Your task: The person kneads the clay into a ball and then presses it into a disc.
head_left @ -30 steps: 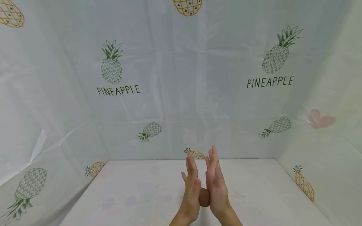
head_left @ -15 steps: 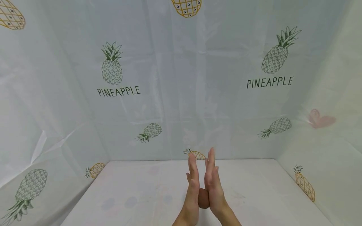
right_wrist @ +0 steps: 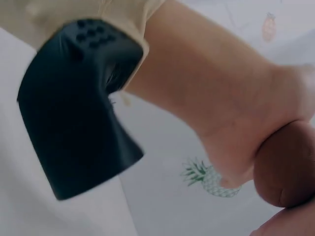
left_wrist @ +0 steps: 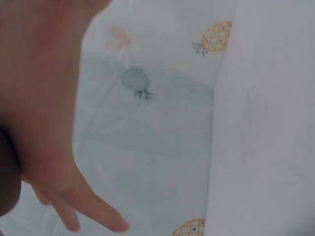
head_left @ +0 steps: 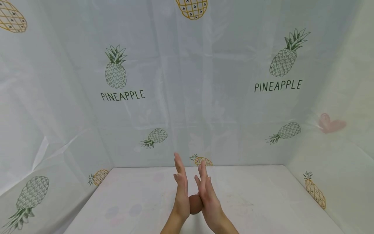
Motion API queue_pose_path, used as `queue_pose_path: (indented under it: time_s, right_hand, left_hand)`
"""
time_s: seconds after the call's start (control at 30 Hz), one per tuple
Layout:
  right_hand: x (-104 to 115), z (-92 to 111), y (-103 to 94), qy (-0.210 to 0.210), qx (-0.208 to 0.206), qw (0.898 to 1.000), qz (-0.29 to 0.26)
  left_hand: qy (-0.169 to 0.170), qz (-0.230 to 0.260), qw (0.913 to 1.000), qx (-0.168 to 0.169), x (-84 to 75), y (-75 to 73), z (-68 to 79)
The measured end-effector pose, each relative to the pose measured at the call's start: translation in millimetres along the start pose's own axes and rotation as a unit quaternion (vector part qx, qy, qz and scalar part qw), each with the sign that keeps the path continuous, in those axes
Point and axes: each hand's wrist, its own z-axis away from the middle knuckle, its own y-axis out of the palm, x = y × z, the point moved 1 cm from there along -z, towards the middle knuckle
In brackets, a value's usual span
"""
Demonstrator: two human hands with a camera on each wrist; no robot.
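Between two upright palms sits a brown ball [head_left: 195, 204], smooth and clay-like, above the white table. My left hand [head_left: 181, 191] presses it from the left with straight fingers pointing up and forward. From the right my right hand [head_left: 208, 198] presses it, its fingers also straight and slightly spread. The right wrist view shows the ball [right_wrist: 287, 164] close up, with a small crease low on its surface, against the palm of the left hand [right_wrist: 236, 128]. In the left wrist view the ball [left_wrist: 7, 177] is cut by the edge, beside the right hand [left_wrist: 44, 108].
A white tabletop [head_left: 140, 195] lies below the hands. Pale curtains [head_left: 187, 81] printed with pineapples stand behind it and on both sides. A dark wrist mount [right_wrist: 78, 113] is strapped at the left sleeve [right_wrist: 118, 14].
Both hands and the ball have shifted left. The left fingertips have moved forward and the right hand has drawn back, so the palms slide against each other with the ball between them.
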Motion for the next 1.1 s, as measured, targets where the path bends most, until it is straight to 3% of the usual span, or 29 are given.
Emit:
queue_pose_path:
  time_s: [0.13, 0.23, 0.5, 0.73, 0.83, 0.9, 1.0, 1.07, 1.1]
  right_hand:
    - [5, 2, 0.8, -0.006, -0.014, 1.0, 0.005]
    - [11, 3, -1.0, -0.021, -0.028, 0.999, 0.019]
    - [29, 6, -18.2, -0.085, -0.084, 0.992, 0.025]
    - [31, 8, -33.4, -0.108, -0.138, 0.983, 0.052]
    - [28, 7, -39.7, -0.11, -0.155, 0.98, 0.063]
    - [24, 6, -43.4, -0.109, -0.165, 0.978, 0.064]
    - [16, 3, -45.8, -0.098, -0.165, 0.98, 0.055]
    - [10, 1, -44.1, -0.083, -0.151, 0.984, 0.05]
    - [7, 1, -42.1, -0.075, -0.141, 0.986, 0.046]
  left_hand:
    - [0.017, -0.04, 0.9987, -0.027, 6.9, -2.7, -2.9]
    - [0.023, -0.053, 0.998, -0.027, 11.5, 1.4, -2.9]
    - [0.032, -0.079, 0.9948, 0.056, 16.4, 34.1, 13.4]
    - [0.024, 0.001, 0.9927, 0.118, 4.6, 50.3, 29.7]
    - [0.066, 0.008, 0.989, 0.132, -1.6, 54.2, 32.1]
    - [0.106, 0.001, 0.985, 0.136, -5.2, 56.1, 32.2]
    - [0.136, -0.006, 0.982, 0.131, -9.8, 56.0, 31.4]
    - [0.127, -0.003, 0.984, 0.124, -12.0, 53.4, 30.8]
    - [0.108, 0.002, 0.987, 0.12, -13.1, 51.5, 30.3]
